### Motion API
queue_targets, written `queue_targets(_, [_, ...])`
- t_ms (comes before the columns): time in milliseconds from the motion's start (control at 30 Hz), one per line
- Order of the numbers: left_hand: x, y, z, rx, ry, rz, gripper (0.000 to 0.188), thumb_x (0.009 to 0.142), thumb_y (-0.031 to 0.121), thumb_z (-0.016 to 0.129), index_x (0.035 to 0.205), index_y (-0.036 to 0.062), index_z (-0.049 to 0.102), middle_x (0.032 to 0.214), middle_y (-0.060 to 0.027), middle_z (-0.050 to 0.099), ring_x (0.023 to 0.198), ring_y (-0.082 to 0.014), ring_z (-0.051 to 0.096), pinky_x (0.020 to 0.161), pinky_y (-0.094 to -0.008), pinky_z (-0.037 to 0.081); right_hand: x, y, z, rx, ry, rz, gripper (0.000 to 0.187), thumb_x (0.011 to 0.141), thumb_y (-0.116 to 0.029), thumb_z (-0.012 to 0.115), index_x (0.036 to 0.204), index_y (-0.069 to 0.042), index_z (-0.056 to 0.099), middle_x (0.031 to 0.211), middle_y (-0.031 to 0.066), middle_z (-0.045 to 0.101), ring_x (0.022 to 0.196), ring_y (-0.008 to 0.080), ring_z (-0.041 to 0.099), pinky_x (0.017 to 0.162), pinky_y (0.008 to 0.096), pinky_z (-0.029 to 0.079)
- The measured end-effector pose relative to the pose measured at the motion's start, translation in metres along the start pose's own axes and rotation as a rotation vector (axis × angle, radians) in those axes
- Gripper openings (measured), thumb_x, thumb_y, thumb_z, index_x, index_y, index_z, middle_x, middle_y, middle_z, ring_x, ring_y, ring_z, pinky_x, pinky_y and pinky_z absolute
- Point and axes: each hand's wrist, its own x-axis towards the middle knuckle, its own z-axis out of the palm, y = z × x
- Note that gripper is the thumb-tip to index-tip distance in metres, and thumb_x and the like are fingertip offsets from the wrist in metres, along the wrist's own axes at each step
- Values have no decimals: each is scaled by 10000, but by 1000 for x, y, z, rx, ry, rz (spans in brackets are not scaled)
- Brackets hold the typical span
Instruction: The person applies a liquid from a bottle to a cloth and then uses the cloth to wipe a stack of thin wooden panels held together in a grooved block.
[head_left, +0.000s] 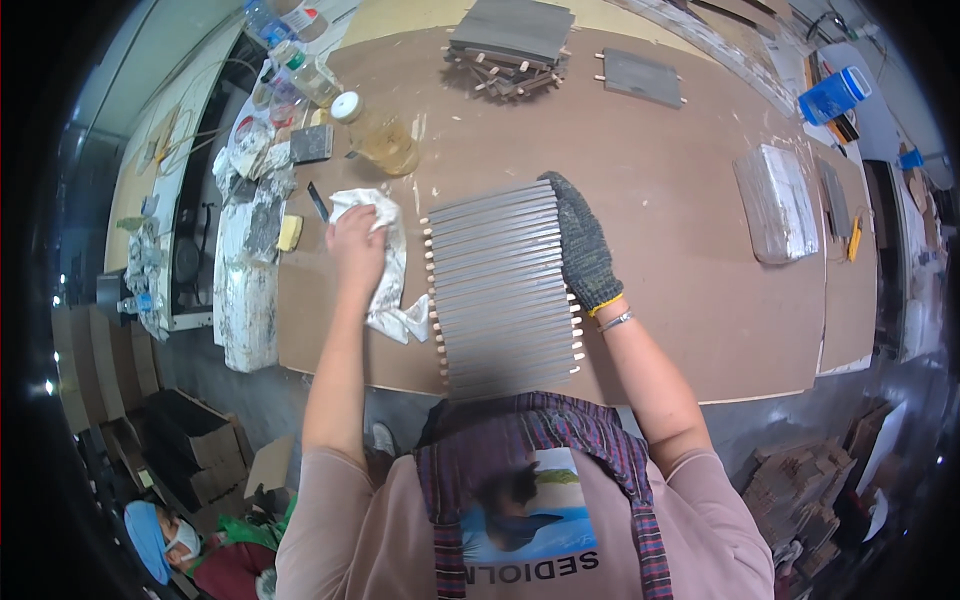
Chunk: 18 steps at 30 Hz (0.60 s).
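My bare left hand (357,245) is closed on a crumpled white cloth (392,275), part of which trails over the table toward me. Beside it stands a row of grey slats (497,285) packed edge to edge, with pale wooden pegs sticking out at both ends. My right hand (585,245), in a dark grey knitted glove with a yellow cuff, lies stretched along the right side of the row, touching it. Its fingertips reach the far right corner; the thumb is not clearly visible.
Behind the row are a jar of yellowish liquid (385,140), a stack of grey panels (510,45) and a single panel (642,77). A wrapped block (777,205) stands right, a yellow sponge (290,233) and dark blade (318,200) left. Another person (190,545) is at lower left.
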Motion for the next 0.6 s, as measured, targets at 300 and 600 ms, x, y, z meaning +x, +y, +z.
queue_targets(300, [-1,109,-97,-779,-28,-25,214,929,-5,625,1130,-52,681,1100,-123,729,995,-166,674,890,-291,514,0,-9,-1,136,60,66,445,1020,-162,479,1436,-7,518,1499,169,511,1386,317,477,1184,386,345])
queue_targets(600, [-32,196,-62,-364,-422,702,468,714,-66,689,1176,11,694,1263,-94,682,1116,-325,620,951,-411,516,-2,-3,-1,241,82,65,445,1025,-122,508,1450,11,500,1473,153,541,1339,236,519,1147,343,382])
